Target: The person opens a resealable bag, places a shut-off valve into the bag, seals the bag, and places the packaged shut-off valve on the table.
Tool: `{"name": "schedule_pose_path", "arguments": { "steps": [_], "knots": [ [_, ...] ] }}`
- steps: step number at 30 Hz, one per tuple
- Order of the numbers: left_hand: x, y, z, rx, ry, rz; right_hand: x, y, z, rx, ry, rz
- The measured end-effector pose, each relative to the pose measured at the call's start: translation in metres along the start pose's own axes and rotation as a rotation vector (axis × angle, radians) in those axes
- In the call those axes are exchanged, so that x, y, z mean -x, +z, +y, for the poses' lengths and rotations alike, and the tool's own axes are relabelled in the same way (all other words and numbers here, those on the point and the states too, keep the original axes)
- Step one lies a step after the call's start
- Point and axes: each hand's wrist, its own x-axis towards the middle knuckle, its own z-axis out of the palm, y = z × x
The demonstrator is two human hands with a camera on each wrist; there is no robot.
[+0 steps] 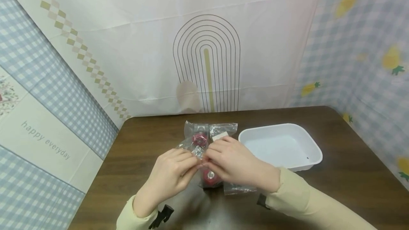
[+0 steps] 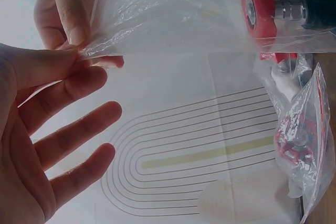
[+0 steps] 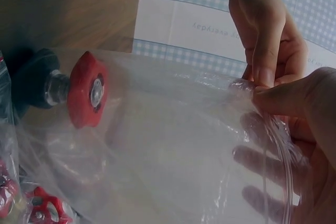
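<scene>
A clear zip bag (image 2: pixel 157 14) stands upright between both hands, with a valve inside that has a red handwheel (image 3: pixel 89 90) and a dark body. My left hand (image 1: pixel 174 169) pinches the bag's top edge at a corner between thumb and index finger, its other fingers spread apart. Close beside it, my right hand (image 1: pixel 231 159) pinches the same edge; its remaining fingers show through the film in the right wrist view. Just beyond the hands lies another bagged valve with a red handwheel (image 1: pixel 199 139).
A white plastic tray (image 1: pixel 284 127) stands to the right on the brown wooden table (image 1: pixel 147 130). Another clear bag (image 1: pixel 228 128) with something white lies behind the right hand. The end of a further bag (image 1: pixel 239 189) shows below that hand. Patterned cloths hang around the table.
</scene>
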Motion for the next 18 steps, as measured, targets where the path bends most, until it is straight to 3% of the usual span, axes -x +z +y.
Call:
{"name": "schedule_pose_path", "arguments": {
  "steps": [18],
  "knots": [
    [0.003,-0.005,-0.001,0.021,-0.012,-0.029,0.015,-0.009,0.006,-0.02,0.044,-0.03]
  ]
}}
